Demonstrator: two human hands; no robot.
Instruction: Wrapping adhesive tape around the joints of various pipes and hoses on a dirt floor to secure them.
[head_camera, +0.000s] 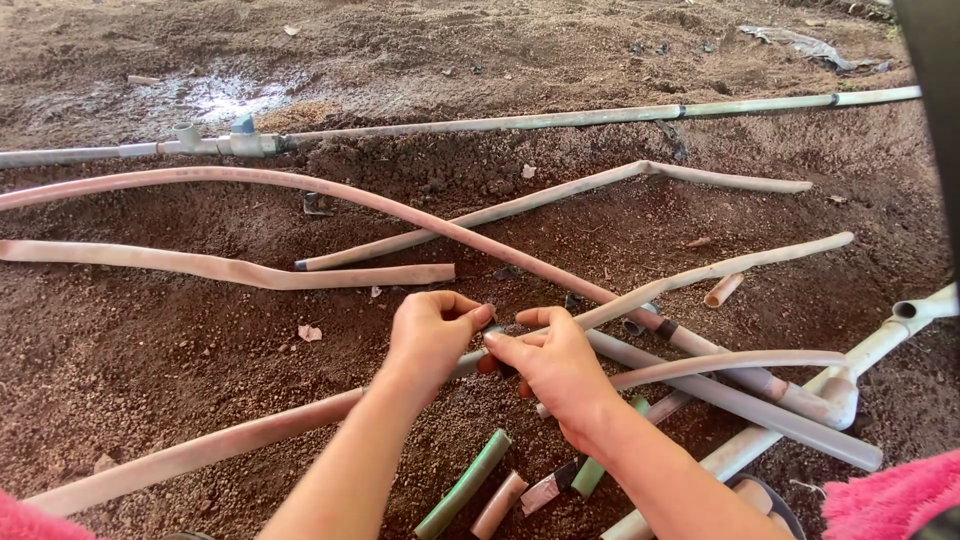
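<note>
Two hands meet over a joint in a flattened hose on bare soil, at the centre of the frame.

The left hand and right hand both pinch with thumb and fingertips at the same spot on a pinkish hose, which runs from the lower left up to the hands; what lies between the fingertips is too small to tell. A grey pipe leads away from the hands toward the lower right. Just below them, at the bottom centre, lie a short green tube piece and a pinkish offcut. Across the top of the frame runs a long grey pipe line with a valve fitting at the upper left, beside a wet patch of soil. More flattened hoses lie across the middle.
</note>
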